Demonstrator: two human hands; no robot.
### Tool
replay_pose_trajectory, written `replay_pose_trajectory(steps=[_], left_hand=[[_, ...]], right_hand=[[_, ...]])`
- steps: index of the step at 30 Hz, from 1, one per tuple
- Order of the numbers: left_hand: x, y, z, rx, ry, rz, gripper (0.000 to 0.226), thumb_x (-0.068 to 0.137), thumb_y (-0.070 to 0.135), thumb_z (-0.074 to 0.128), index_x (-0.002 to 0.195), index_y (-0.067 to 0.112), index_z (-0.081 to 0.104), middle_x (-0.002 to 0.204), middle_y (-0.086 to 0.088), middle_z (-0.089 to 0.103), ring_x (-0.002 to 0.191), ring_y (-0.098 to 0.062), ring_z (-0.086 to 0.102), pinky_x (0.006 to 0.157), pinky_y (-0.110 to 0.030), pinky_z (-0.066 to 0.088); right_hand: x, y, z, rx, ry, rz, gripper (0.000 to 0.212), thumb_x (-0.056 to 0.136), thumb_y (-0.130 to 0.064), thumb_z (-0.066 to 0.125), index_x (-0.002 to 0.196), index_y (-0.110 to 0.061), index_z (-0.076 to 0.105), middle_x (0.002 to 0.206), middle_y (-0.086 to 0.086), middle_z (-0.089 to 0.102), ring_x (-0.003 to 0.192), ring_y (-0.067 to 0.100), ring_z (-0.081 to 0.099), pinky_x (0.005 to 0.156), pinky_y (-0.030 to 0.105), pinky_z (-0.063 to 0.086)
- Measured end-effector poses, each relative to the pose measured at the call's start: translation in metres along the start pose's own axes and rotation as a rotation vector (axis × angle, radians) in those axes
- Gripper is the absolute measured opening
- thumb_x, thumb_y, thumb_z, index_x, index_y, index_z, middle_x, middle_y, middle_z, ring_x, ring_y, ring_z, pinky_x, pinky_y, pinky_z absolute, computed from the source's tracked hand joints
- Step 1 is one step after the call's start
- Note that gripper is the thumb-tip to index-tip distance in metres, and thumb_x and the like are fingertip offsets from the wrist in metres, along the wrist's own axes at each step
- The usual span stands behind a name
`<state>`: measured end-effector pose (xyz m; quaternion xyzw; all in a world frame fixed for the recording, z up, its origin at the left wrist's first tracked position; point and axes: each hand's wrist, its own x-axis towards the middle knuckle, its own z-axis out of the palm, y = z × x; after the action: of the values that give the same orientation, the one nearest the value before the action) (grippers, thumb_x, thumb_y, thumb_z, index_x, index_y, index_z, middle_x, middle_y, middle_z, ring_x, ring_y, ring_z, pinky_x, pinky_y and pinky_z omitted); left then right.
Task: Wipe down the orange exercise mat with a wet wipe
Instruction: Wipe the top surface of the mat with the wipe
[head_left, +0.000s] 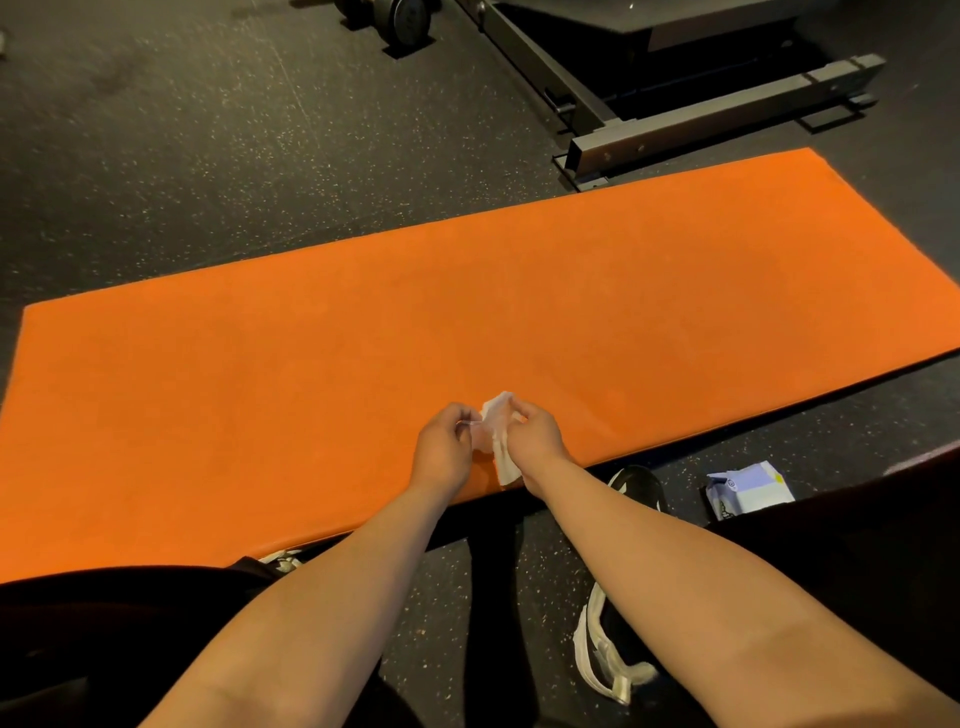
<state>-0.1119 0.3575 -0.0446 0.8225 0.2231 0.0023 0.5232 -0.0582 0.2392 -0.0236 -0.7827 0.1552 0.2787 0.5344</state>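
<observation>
The orange exercise mat (467, 312) lies flat on the dark speckled floor and runs from the lower left to the upper right. Above its near edge, both of my hands hold a white wet wipe (496, 436) between them. My left hand (444, 452) pinches the wipe's left side. My right hand (537, 434) pinches its top right corner. The wipe is crumpled and partly folded, with one end hanging down towards the mat's edge.
A white and pale blue wipe packet (748, 488) lies on the floor to the right, just off the mat. My black and white shoes (618, 649) stand near the mat's front edge. A dark metal equipment frame (701, 119) sits behind the mat, and a dumbbell (400, 21) lies further back.
</observation>
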Motion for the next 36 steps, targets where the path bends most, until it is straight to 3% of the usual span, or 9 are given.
replay_pose_trajectory(steps=[6,10,13,18,21,24,29,32,36], left_hand=[[0.004,-0.004,0.007,-0.020,0.032,0.003,0.028,0.088,-0.007,0.047,0.084,0.017,0.060,0.084,0.002,0.061,0.072,-0.011,0.050,0.059,-0.013,0.035],[0.005,-0.006,0.008,-0.065,0.094,0.003,0.029,0.086,-0.009,0.045,0.081,0.016,0.058,0.080,0.003,0.060,0.071,-0.010,0.050,0.060,-0.019,0.036],[0.004,-0.009,0.008,-0.051,0.076,-0.032,0.029,0.087,-0.008,0.043,0.087,0.017,0.058,0.083,0.003,0.059,0.069,-0.008,0.048,0.056,-0.015,0.034],[0.002,-0.004,0.016,-0.066,-0.040,-0.032,0.021,0.094,0.000,0.050,0.090,0.019,0.058,0.089,0.004,0.061,0.075,-0.011,0.054,0.058,-0.013,0.037],[0.002,-0.004,0.022,-0.111,-0.085,-0.058,0.022,0.097,0.004,0.052,0.092,0.025,0.056,0.104,-0.003,0.064,0.084,-0.012,0.060,0.061,-0.011,0.039],[0.002,-0.004,0.022,-0.167,-0.101,-0.098,0.013,0.097,0.013,0.059,0.095,0.025,0.056,0.109,-0.006,0.064,0.084,-0.014,0.062,0.062,-0.014,0.041],[-0.001,-0.001,0.019,-0.313,-0.063,-0.231,0.011,0.097,0.013,0.062,0.097,0.016,0.052,0.078,-0.011,0.063,0.057,-0.021,0.054,0.053,-0.033,0.041],[0.002,-0.003,0.014,-0.271,0.077,-0.257,0.006,0.098,0.010,0.059,0.096,0.014,0.055,0.084,-0.003,0.063,0.055,-0.007,0.055,0.051,-0.021,0.042],[0.005,-0.002,0.010,-0.285,0.105,-0.298,0.016,0.101,0.013,0.053,0.091,0.026,0.051,0.083,-0.008,0.063,0.060,-0.020,0.054,0.051,-0.028,0.041]], right_hand=[[0.004,0.000,0.000,-0.148,-0.003,-0.141,0.060,0.099,-0.001,0.053,0.155,-0.016,0.036,0.160,0.001,0.026,0.144,0.023,0.036,0.101,0.024,0.037],[0.010,0.001,-0.002,-0.224,0.083,-0.116,0.059,0.097,0.005,0.046,0.151,-0.018,0.045,0.151,0.008,0.033,0.127,0.030,0.049,0.099,0.034,0.046],[0.012,0.003,-0.003,-0.250,0.173,-0.085,0.043,0.095,0.000,0.053,0.133,-0.019,0.055,0.136,0.011,0.044,0.105,0.033,0.057,0.084,0.040,0.052],[0.008,0.000,0.004,-0.051,0.106,-0.057,0.020,0.101,-0.011,0.051,0.114,-0.025,0.056,0.107,0.005,0.060,0.079,0.023,0.061,0.049,0.029,0.045],[0.006,0.001,0.009,0.056,0.056,-0.064,0.021,0.104,-0.016,0.050,0.118,-0.031,0.057,0.124,0.006,0.060,0.100,0.027,0.065,0.072,0.037,0.060],[0.004,0.002,0.012,0.095,0.023,-0.061,0.025,0.106,-0.022,0.048,0.128,-0.033,0.057,0.131,0.003,0.059,0.114,0.025,0.062,0.096,0.048,0.054],[-0.003,0.001,0.016,0.195,-0.087,-0.039,0.022,0.107,-0.020,0.043,0.121,-0.028,0.058,0.121,-0.003,0.063,0.098,0.019,0.067,0.079,0.037,0.055],[-0.004,0.001,0.016,0.184,-0.064,-0.058,0.022,0.101,-0.009,0.045,0.108,-0.024,0.060,0.117,0.000,0.064,0.093,0.017,0.063,0.076,0.033,0.052],[-0.004,0.002,0.013,-0.047,0.002,-0.116,0.032,0.094,-0.005,0.045,0.093,-0.033,0.060,0.118,-0.004,0.057,0.103,0.020,0.055,0.077,0.035,0.046]])
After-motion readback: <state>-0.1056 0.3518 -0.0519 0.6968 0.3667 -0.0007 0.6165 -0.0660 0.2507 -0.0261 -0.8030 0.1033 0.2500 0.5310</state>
